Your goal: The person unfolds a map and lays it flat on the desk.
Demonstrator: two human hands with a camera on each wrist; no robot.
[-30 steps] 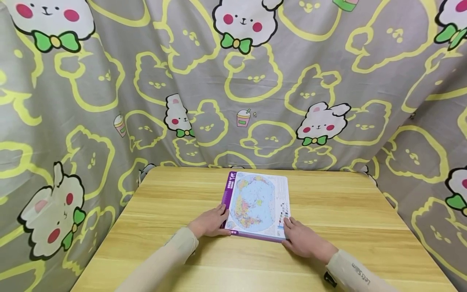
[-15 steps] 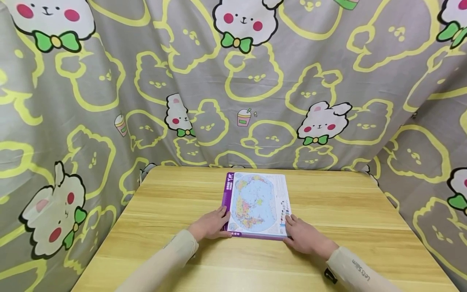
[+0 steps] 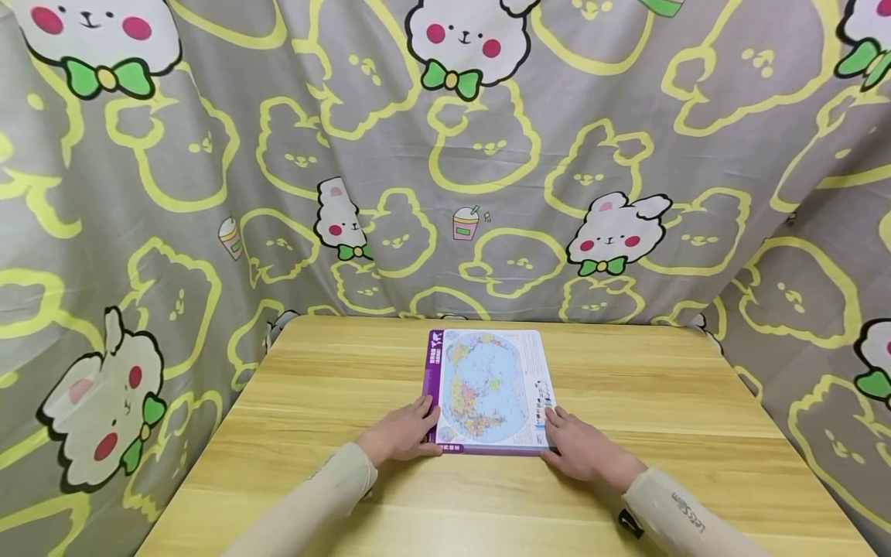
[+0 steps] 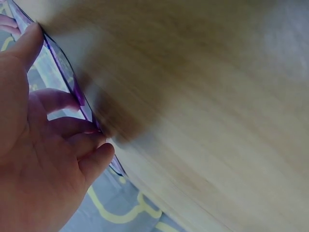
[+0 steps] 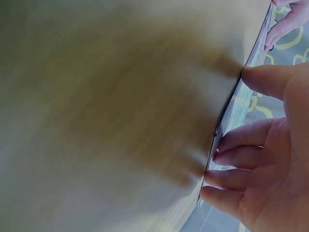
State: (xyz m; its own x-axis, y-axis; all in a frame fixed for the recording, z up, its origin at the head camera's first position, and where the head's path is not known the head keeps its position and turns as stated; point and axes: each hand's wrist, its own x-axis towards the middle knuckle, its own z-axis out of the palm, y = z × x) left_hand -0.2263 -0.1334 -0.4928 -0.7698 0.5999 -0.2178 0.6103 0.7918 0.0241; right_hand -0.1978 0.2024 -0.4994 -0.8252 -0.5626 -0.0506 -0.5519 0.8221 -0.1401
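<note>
A flat rectangular world map (image 3: 487,387) with a purple border strip lies on the wooden table (image 3: 313,379), its near edge roughly level across the head view. It seems to have several thin layers, but I cannot tell for certain. My left hand (image 3: 402,429) rests against the near left corner, fingers along the left edge and thumb at the near edge. My right hand (image 3: 585,449) touches the near right corner in the same manner. In the left wrist view, thumb and loosely bent fingers (image 4: 91,162) touch the map's edge, spread apart. The right wrist view shows the right fingers (image 5: 231,179) against the opposite edge.
A grey curtain (image 3: 501,170) with yellow outlines and white rabbits hangs behind the table and along both sides. Bare wood surrounds the map. A small black object (image 3: 629,524) sits at the right sleeve.
The map has turned slightly counterclockwise, its far edge shifting left and its near right corner moving away from me. My right hand has shifted slightly with it; the left has hardly moved.
</note>
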